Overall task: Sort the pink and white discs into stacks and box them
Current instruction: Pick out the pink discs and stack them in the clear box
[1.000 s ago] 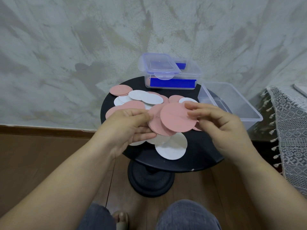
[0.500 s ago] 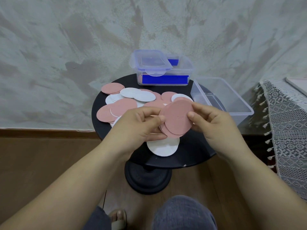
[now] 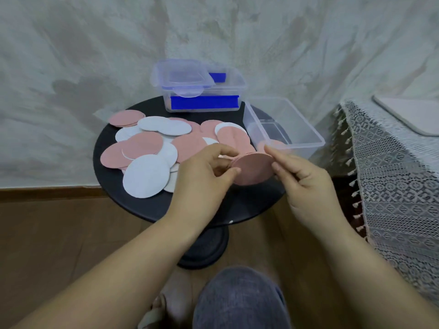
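A small stack of pink discs (image 3: 253, 169) is held flat above the right front of the round black table (image 3: 152, 205). My left hand (image 3: 202, 179) pinches its left edge with thumb and fingers. My right hand (image 3: 301, 176) pinches its right edge. Several loose pink discs (image 3: 145, 144) and white discs (image 3: 146, 179) lie scattered and overlapping across the table's left and middle. An open clear box (image 3: 297, 124) sits at the table's right edge, just beyond the held stack.
A lidded clear box with blue clips (image 3: 202, 91) stands at the back of the table against the marbled wall. A lace-covered table (image 3: 399, 181) stands to the right. My knee (image 3: 240, 298) and the table's pedestal base (image 3: 204, 248) are below.
The fanned pink discs have been squared into one neat stack, and both hands have carried it right, toward the open clear box. A large white disc that was under my hands now shows.
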